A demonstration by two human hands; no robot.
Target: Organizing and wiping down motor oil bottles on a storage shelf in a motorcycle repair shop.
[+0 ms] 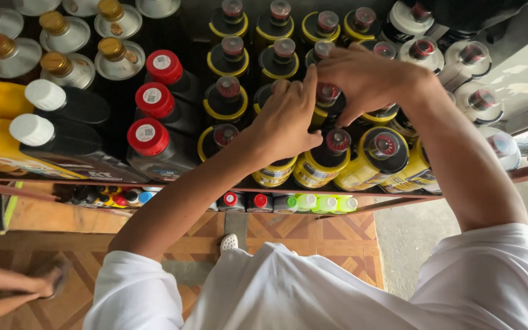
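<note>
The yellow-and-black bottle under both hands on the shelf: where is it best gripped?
Probably at the neck just under the red cap of the bottle, coming from above. It stands upright, packed among neighbouring bottles, so its sides are blocked. The left hand and right hand meet there.

A person in a plain white short-sleeved shirt, its loose sleeves ending above the elbows; forearms, left hand point(285, 119) and right hand point(362, 76) bare, with no rings, watch or gloves visible.
</note>
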